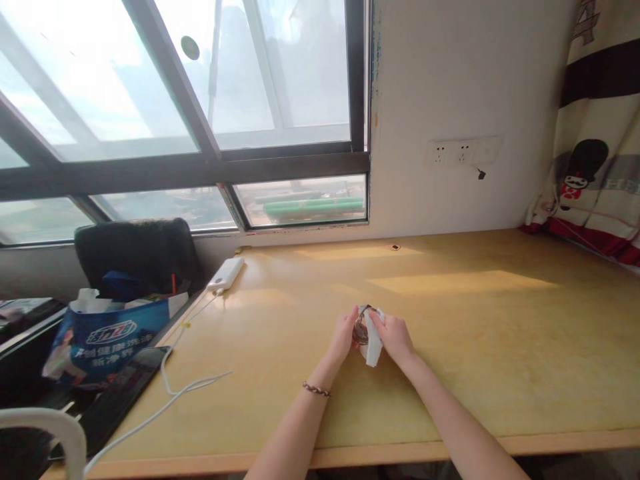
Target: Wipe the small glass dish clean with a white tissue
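My left hand (343,337) is closed on a small dark brown, ring-like thing (361,331) with a shiny rim; its exact kind is too small to tell. My right hand (396,337) pinches a white tissue (373,348) against the right side of that thing, its thumb on top. A loose end of the tissue hangs down between the hands. Both hands are close together above the middle of the yellow wooden table (480,360). The fingers on the far side of the round thing are mostly hidden.
A white power bank (226,274) with a white cable (176,393) lies along the table's left edge. Beyond that edge are a blue printed bag (113,340) and a black chair (137,250). Wall sockets (451,153) and a curtain (597,153) are at the right.
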{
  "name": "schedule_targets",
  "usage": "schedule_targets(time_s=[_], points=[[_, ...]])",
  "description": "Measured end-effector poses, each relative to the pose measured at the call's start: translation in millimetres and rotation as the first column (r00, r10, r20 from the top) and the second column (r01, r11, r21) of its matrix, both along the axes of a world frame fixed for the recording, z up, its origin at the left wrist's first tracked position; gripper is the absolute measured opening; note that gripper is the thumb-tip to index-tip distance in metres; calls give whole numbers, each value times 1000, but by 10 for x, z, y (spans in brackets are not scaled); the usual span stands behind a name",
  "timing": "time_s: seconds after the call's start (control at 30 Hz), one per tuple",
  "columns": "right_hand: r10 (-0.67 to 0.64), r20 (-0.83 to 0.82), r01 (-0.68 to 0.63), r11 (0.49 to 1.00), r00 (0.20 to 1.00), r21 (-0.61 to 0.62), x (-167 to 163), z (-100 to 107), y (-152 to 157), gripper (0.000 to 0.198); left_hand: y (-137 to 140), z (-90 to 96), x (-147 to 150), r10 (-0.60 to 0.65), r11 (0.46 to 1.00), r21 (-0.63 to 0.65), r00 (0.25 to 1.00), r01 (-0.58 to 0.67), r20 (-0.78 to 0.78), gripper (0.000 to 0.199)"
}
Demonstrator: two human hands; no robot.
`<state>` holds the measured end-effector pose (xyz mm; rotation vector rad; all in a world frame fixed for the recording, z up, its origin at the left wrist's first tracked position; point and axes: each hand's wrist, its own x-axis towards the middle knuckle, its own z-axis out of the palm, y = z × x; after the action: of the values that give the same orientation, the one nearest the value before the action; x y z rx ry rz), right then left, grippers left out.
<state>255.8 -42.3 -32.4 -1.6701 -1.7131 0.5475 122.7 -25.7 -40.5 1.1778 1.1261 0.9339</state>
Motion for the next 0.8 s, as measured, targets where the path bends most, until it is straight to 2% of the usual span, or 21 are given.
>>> schedule_targets(time_s=[0.13, 0.33, 0.53, 0.67, 0.8], points=[[16, -34, -17, 1000, 999, -9, -5, -23, 39, 29, 12, -52, 1, 10, 1000, 12, 1000, -10, -12, 65], [-55, -63, 57, 998, 996, 23, 8, -3, 44, 38, 4, -105, 36, 41, 997, 66, 997, -46, 67, 68], [-149, -157, 150, 989, 976, -11, 50, -16, 66, 49, -65, -7, 83, -156, 977, 179, 963, 118, 221, 65], [-159, -195, 155, 987, 968, -36, 49, -34, 73, 54, -103, 62, 85, -267, 949, 252, 905, 187, 332, 79], [-175, -296, 143, 982, 939, -125, 63, -33, 84, 57, -107, 98, 90, -258, 950, 267, 888, 161, 380, 92]])
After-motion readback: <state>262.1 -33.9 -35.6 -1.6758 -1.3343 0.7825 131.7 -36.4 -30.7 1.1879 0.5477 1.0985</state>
